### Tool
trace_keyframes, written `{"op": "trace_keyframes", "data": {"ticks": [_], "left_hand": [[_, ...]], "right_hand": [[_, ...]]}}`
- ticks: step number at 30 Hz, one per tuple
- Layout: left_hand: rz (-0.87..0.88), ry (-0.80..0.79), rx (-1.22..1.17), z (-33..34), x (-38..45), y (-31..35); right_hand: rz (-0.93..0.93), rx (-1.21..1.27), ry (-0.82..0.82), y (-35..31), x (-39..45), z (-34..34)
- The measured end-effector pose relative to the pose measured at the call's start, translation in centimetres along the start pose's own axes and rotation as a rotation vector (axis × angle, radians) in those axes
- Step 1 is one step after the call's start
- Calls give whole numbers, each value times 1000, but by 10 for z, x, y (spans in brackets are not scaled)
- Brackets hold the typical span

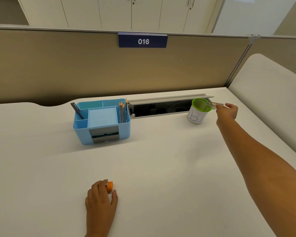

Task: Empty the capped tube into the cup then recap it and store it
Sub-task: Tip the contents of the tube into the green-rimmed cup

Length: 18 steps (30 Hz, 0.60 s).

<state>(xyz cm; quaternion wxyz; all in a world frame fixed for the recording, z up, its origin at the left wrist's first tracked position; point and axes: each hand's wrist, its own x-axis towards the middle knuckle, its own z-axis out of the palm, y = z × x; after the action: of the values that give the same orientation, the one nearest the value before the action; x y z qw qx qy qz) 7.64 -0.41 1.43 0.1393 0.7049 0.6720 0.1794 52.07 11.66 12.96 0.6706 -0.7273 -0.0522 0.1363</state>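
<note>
The clear plastic tube [214, 105] is gripped by its far-right end in the right hand [227, 111] and laid almost level, its open mouth over the green rim of the white cup [197, 111] at the far right of the white bench [161, 159]. The small orange cap [110, 186] is pinched in the left hand [100, 198], near and low. For a clean pour, the closed end should be raised further — mouth kept inside the rim — until nothing remains; whether contents remain cannot be told.
</note>
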Motion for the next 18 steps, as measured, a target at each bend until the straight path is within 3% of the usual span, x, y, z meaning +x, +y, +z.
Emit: {"op": "trace_keyframes", "data": {"ticks": [4, 7, 12, 18], "left_hand": [[2, 8, 7, 0, -1, 0], [12, 9, 13, -1, 0, 0], [34, -12, 15, 0, -1, 1], [42, 8, 6, 5, 0, -1]], "right_hand": [[-232, -155, 22, 0, -2, -1], [-412, -335, -72, -2, -3, -1], [-454, -505, -134, -3, -2, -2], [-471, -447, -129, -7, -5, -4]]}}
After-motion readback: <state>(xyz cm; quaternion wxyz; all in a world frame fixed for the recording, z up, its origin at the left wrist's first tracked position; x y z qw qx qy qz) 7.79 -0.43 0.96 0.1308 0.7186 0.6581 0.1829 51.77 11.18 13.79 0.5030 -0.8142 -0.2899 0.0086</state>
